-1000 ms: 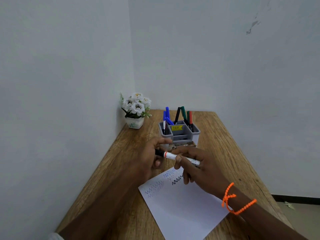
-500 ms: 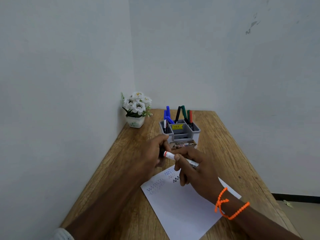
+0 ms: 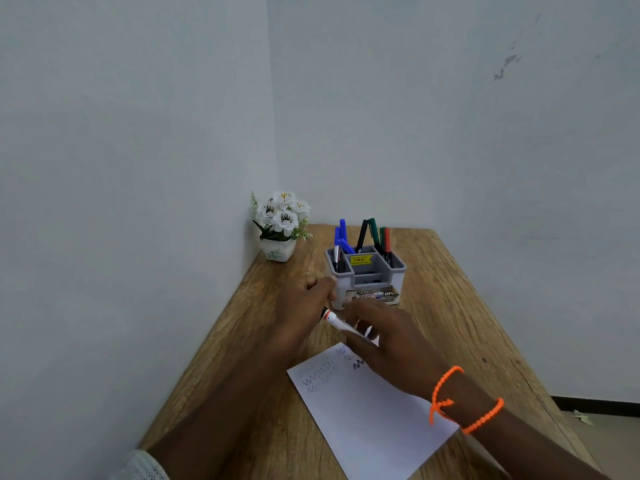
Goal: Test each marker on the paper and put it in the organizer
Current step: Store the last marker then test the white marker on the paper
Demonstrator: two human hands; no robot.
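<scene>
A white marker (image 3: 337, 323) with a red band and a black cap end lies across both my hands, just in front of the grey organizer (image 3: 367, 278). My left hand (image 3: 301, 310) is closed over its black cap end. My right hand (image 3: 384, 344) grips the white barrel. Below the hands a white paper (image 3: 367, 410) carries blue and black zigzag test lines near its far edge. The organizer holds blue, black, green and red markers (image 3: 363, 237) standing upright.
A small white pot of white flowers (image 3: 280, 226) stands in the far left corner against the wall. The wooden table (image 3: 467, 323) ends at its right edge, with floor beyond. Walls close in on the left and back.
Both hands have shifted slightly up and away from the paper toward the organizer, still on the marker. The left hand has closed further over the cap end.
</scene>
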